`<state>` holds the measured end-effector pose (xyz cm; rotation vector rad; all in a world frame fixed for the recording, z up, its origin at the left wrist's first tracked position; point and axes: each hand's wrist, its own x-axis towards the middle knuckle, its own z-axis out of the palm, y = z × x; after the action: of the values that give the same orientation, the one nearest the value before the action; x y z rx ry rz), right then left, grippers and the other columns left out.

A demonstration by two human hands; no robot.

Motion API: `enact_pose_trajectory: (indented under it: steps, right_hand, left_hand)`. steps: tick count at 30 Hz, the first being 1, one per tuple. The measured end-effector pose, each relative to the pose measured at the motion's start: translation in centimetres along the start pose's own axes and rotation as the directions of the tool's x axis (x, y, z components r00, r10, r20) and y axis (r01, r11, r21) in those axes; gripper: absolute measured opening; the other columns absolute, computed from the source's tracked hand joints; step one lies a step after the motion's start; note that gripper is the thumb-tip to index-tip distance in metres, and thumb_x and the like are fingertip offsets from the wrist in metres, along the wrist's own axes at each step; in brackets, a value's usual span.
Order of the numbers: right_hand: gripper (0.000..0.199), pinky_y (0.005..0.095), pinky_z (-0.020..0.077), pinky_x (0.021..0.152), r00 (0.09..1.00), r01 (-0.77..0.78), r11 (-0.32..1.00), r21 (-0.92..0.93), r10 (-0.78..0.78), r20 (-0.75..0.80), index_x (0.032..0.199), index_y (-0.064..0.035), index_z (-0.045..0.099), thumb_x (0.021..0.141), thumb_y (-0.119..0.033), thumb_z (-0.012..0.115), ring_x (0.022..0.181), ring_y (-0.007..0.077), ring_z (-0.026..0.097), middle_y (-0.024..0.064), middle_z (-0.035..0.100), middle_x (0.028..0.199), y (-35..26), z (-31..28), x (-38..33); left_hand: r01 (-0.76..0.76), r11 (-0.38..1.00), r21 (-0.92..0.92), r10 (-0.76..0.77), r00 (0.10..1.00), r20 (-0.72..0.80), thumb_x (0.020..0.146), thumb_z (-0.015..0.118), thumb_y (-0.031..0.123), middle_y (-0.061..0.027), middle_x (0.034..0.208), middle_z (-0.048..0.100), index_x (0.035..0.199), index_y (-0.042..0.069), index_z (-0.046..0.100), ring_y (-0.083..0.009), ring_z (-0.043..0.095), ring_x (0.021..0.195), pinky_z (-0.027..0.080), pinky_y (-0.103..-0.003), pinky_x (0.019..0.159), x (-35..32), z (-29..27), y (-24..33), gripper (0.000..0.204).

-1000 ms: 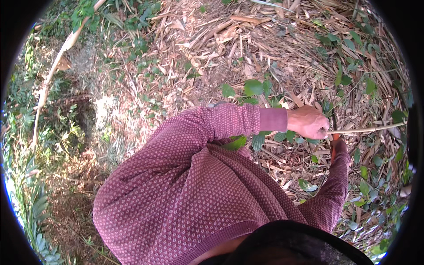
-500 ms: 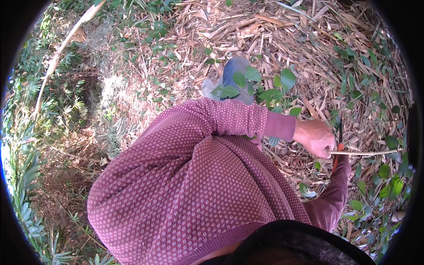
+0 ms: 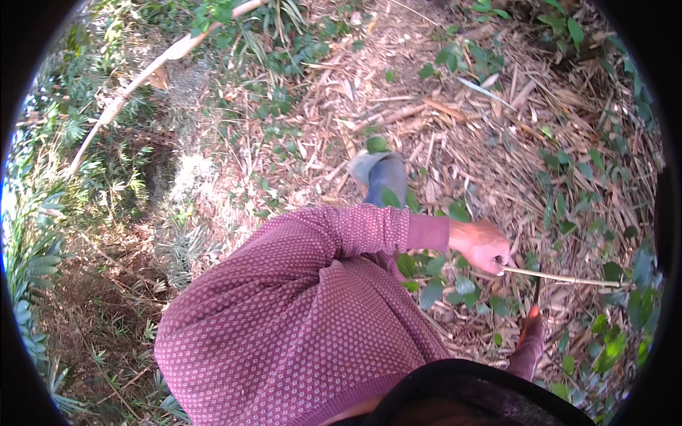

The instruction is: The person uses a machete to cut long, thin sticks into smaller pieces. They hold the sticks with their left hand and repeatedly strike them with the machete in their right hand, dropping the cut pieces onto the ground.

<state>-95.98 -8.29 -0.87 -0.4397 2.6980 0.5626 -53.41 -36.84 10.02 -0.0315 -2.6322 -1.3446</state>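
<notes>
My left hand (image 3: 482, 246) is closed round a thin pale stem (image 3: 568, 277), which sticks out to the right of the fist. Green leaves (image 3: 432, 285) hang below and left of the fist; whether they grow on this stem I cannot tell. Lower right, my right hand (image 3: 528, 332) is partly in shadow and wrapped round an orange-handled cutting tool (image 3: 534, 311). Its narrow dark blade (image 3: 538, 287) points up towards the stem, near the middle of its length. The tool's exact kind is hard to make out.
Dry leaves and bamboo litter (image 3: 455, 128) cover the ground. Leafy plants (image 3: 614, 348) grow at the right edge. A long pale pole (image 3: 135, 84) slants across the upper left above dense greenery. My boot (image 3: 364, 167) and blue trouser leg (image 3: 387, 181) show ahead of my sleeve.
The view has shifted. My left hand has moved left and away from my right hand with the stem, which now slopes down to the right. The right hand sits lower, still gripping the tool.
</notes>
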Motion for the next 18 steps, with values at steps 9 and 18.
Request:
enact_pose_trajectory:
  steps: [9,18]
  right_hand:
    - [0.045,0.0409,0.0455,0.083,1.000,-0.031,0.994,0.100,0.031,0.000,0.110,-0.0030,0.054,0.077,-0.033,0.058,0.095,0.0277,0.059,0.0173,0.061,0.103,-2.8,0.8,0.0]
    - [0.045,0.0405,0.0455,0.084,0.996,-0.088,0.983,0.162,0.088,0.008,0.110,-0.0029,0.054,0.075,-0.031,0.060,0.096,0.0270,0.059,0.0168,0.061,0.103,-8.7,1.0,1.0]
  left_hand:
    - [-0.016,0.942,0.335,0.013,1.000,0.013,0.073,0.058,0.022,-0.0100,0.059,0.053,0.076,0.007,0.059,-0.0271,0.057,0.058,0.042,-0.041,0.048,-1.6,-6.0,-8.9,0.015]
    - [0.212,0.743,0.635,-0.223,0.973,-0.063,0.072,0.057,0.012,-0.0088,0.058,0.055,0.091,0.011,0.059,-0.0241,0.058,0.057,0.044,-0.037,0.046,-2.2,-14.0,-23.3,0.019]
